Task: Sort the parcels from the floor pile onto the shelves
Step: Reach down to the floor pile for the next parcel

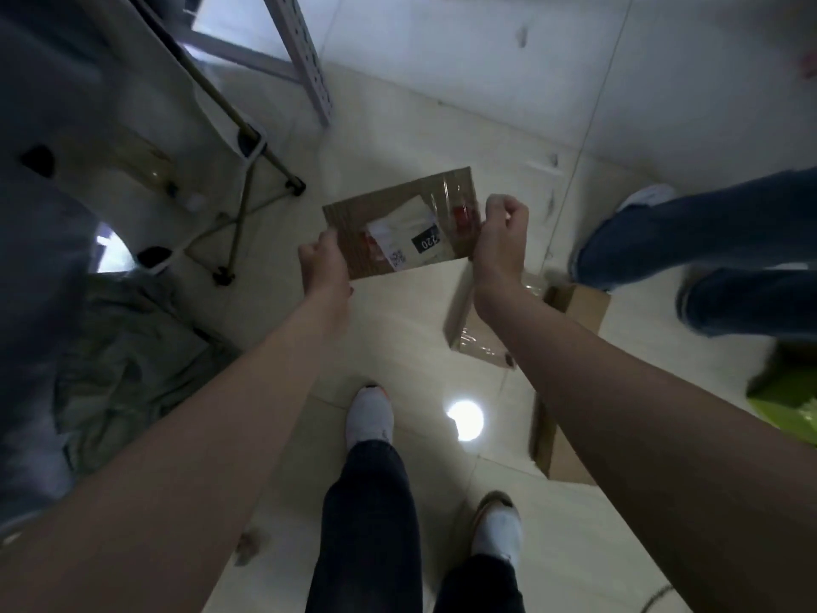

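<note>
A flat brown cardboard parcel (pixel 398 223) with a white label, a black "220" tag and clear tape hangs in the air in front of me. My left hand (pixel 322 267) grips its lower left corner. My right hand (pixel 502 234) grips its right edge, fingers curled round it. Below it on the tiled floor lie more cardboard parcels (pixel 477 329), one taped parcel beside an open brown box (pixel 583 303). Another brown box (pixel 557 449) sits partly behind my right forearm.
A grey metal shelf post (pixel 309 59) stands at the upper left. A folding trolley frame (pixel 247 205) and grey sacks (pixel 124 369) fill the left side. Another person's legs in jeans (pixel 707 241) stand at the right. A green bag (pixel 791 404) lies at the right edge.
</note>
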Motion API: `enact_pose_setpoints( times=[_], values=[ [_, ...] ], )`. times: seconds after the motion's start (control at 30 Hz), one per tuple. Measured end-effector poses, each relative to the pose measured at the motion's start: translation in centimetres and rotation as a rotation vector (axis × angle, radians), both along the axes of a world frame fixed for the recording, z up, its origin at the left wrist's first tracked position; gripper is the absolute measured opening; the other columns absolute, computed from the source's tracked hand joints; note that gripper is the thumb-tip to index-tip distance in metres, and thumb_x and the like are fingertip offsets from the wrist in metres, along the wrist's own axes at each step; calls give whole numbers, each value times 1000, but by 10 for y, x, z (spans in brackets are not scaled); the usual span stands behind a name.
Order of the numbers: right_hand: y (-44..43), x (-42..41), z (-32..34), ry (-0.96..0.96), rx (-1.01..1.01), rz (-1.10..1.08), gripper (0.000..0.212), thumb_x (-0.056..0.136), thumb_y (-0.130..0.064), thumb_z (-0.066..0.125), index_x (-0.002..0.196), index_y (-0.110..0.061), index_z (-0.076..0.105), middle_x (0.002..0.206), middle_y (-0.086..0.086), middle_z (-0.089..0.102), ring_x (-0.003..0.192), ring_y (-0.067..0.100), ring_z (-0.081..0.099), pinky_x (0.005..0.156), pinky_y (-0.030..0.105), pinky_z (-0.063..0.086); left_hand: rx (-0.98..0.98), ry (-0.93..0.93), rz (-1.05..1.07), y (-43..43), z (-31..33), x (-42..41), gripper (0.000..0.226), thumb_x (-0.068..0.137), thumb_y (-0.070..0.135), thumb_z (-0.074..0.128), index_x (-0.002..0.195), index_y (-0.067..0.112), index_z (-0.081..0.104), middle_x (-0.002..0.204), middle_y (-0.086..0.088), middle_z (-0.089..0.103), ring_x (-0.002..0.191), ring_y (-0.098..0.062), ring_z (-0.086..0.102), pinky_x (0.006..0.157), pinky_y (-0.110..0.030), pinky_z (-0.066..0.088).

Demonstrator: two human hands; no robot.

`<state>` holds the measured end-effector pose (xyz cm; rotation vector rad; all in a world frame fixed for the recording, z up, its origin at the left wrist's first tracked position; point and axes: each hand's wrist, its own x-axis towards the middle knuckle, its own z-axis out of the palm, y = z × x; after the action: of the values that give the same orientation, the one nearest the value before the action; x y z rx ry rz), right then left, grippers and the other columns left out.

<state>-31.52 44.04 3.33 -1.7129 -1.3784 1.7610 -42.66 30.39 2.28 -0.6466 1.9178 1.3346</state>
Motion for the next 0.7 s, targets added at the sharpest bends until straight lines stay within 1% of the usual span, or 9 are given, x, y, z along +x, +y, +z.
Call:
enact_pose_setpoints(
  times=[0.07, 0.13, 0.2, 0.27, 0.33, 0.47, 0.53, 0.6, 0.7],
  values=[
    [11, 3, 50, 80, 65, 57, 35, 108, -43, 41, 134, -31, 61, 116, 3, 62, 105, 16, 64, 93, 35, 54, 9, 100, -36, 9, 50, 4, 16, 101, 25, 44, 116, 25, 44, 100, 3, 58, 83, -13, 55, 80, -34, 45],
    [23, 10, 103, 117, 112, 87, 41, 106, -46, 41, 125, -31, 73, 107, -5, 73, 103, 12, 69, 99, 38, 57, 81, 217, -84, 19, 107, 9, 24, 99, 22, 39, 120, 33, 47, 108, 4, 63, 93, -14, 61, 76, -32, 48],
    [33, 18, 158, 153, 122, 97, 43, 109, -42, 37, 115, -31, 78, 86, -15, 73, 88, 8, 70, 89, 32, 58, 160, 285, -80, 26, 166, 13, 26, 98, 30, 38, 118, 31, 55, 114, -1, 69, 93, -15, 65, 68, -30, 47],
    [41, 28, 215, 193, 122, 85, 46, 110, -42, 35, 102, -35, 80, 89, -11, 72, 95, 14, 69, 94, 37, 54, 213, 319, -27, 26, 224, 16, 34, 90, 41, 40, 113, 24, 59, 113, -9, 71, 89, -22, 65, 64, -25, 46],
    [44, 36, 271, 227, 132, 91, 49, 110, -41, 36, 91, -36, 80, 95, -11, 75, 108, 18, 66, 105, 41, 47, 238, 361, -27, 18, 283, 20, 42, 84, 52, 43, 109, 23, 59, 109, -8, 70, 90, -27, 65, 70, -33, 44],
    [32, 51, 387, 304, 149, 142, 52, 106, -37, 40, 73, -34, 80, 98, -16, 79, 114, 20, 65, 111, 42, 44, 272, 393, 0, -11, 405, 30, 47, 97, 64, 39, 106, 26, 66, 110, -1, 72, 95, -19, 66, 81, -38, 51],
    [18, 56, 443, 370, 157, 161, 48, 100, -44, 44, 68, -35, 79, 107, -12, 79, 113, 23, 66, 109, 45, 44, 255, 487, 28, -27, 466, 39, 43, 98, 61, 42, 99, 26, 67, 101, 1, 72, 97, -21, 67, 87, -41, 53],
    [2, 58, 498, 445, 162, 178, 39, 93, -46, 48, 73, -29, 76, 110, -10, 78, 102, 21, 68, 100, 44, 49, 250, 568, 47, -44, 523, 48, 35, 99, 54, 47, 94, 25, 65, 95, 2, 69, 91, -20, 67, 89, -41, 54],
    [-27, 59, 578, 550, 155, 216, 24, 98, -31, 53, 82, -24, 69, 94, -12, 75, 75, 12, 61, 76, 33, 49, 271, 593, 54, -75, 596, 63, 54, 83, 66, 53, 109, 21, 68, 104, -1, 72, 98, -21, 69, 94, -48, 56]
  ],
)
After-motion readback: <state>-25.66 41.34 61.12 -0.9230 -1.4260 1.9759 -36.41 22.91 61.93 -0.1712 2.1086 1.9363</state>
